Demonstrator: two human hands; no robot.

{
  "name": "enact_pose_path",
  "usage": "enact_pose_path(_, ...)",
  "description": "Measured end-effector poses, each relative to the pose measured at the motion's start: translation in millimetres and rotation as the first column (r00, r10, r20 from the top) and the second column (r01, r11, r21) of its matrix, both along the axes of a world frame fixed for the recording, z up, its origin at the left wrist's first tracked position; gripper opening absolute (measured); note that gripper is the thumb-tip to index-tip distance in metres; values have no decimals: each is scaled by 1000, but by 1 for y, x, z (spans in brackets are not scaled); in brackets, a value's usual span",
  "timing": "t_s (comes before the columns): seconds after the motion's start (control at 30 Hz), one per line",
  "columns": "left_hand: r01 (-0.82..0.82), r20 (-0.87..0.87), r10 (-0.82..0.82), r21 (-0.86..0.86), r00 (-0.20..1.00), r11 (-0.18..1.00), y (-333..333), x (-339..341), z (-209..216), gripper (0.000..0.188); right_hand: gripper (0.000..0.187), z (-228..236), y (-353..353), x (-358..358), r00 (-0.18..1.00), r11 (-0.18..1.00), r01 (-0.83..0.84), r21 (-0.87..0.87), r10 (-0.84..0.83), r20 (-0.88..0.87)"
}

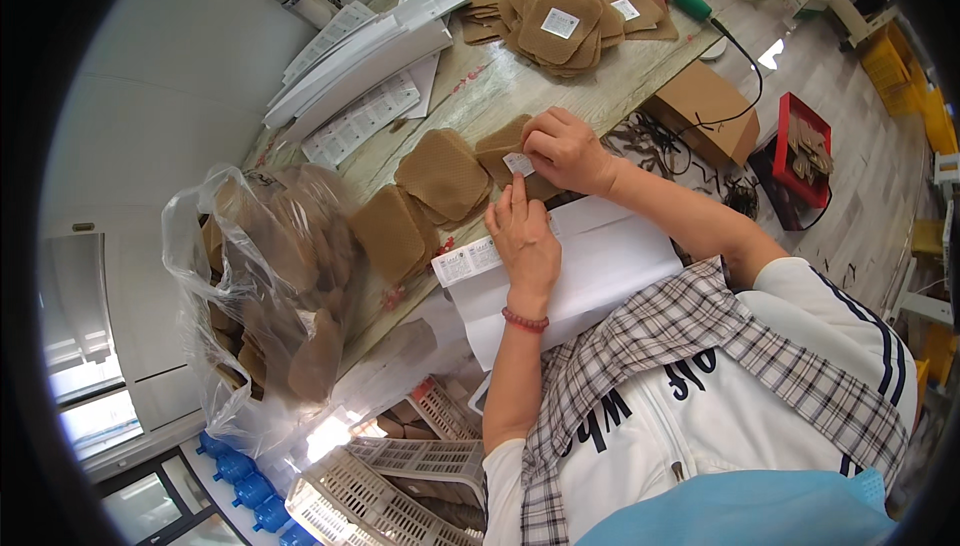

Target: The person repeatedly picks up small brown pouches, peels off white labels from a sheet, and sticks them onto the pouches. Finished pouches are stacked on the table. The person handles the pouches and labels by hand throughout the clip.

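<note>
We press a small white label point(518, 163) onto a tan pad point(505, 151) on the counter point(480, 96): right hand point(567, 149) pinches label, left hand point(523, 236) fingers flat, holding nothing. Pad's light, floppy; best held by edges.

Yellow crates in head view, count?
2 visible: one yellow crate at the upper right edge, another yellow crate just below it. More may be hidden past the rim.

Small packing workshop: worn wooden workbench point(500, 86) piled with tan square pads point(560, 21), label sheets point(365, 116), clear bag point(260, 286) of more pads, plastic crates point(390, 486), cardboard box point(705, 106) on floor.
</note>
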State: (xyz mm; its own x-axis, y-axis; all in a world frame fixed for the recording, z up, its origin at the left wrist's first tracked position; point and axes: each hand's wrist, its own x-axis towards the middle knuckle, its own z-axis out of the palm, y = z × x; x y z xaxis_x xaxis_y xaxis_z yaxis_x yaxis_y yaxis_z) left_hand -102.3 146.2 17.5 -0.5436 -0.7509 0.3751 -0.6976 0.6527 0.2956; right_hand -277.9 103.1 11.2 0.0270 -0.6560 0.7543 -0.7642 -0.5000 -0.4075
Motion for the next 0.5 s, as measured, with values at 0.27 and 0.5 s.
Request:
enact_pose_path(0.27, -2, -25, 2, 9, 1000, 1000, -6, 1, -6, 4, 61, -12, -12, 13, 932, 823, -121, 555, -97, 348)
enact_pose_path(0.5, -2, -112, 11, 78, 994, 997, -5, 6, -7, 5, 67, -7, -59, -22, 876, 576, -390, 718, -10, 483)
